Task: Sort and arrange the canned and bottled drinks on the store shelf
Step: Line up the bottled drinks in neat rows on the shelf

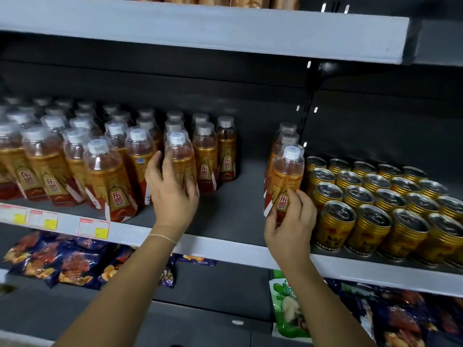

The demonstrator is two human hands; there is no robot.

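**SHELF STATUS: BOTTLED AND CANNED DRINKS**

Reference landmark: the slotted upright (307, 113) at the back of the drinks shelf (225, 249).

Counts:
- Right column (284, 146): three bottles in single file, just left of the upright.
- Left block (75, 151): more than twenty-five bottles, well left of the upright. The far rows are blurred, so the exact count cannot be told.
- Cans (375, 196): four rows, at least nineteen in view, right of the upright. The frame edge cuts the block off.
- Price tags (93, 227): three, on the shelf edge, far left of the upright.

Appearance: each bottle is clear plastic with amber liquid, a pale cap and a gold-and-red label. Each can is gold with a silver pull-tab top.

Hands:
- The left hand (172, 189) grasps an end bottle (179, 156) on the side of the left block nearer the upright.
- The right hand (290, 221) grasps the front bottle (288, 176) of the right column by its lower label.
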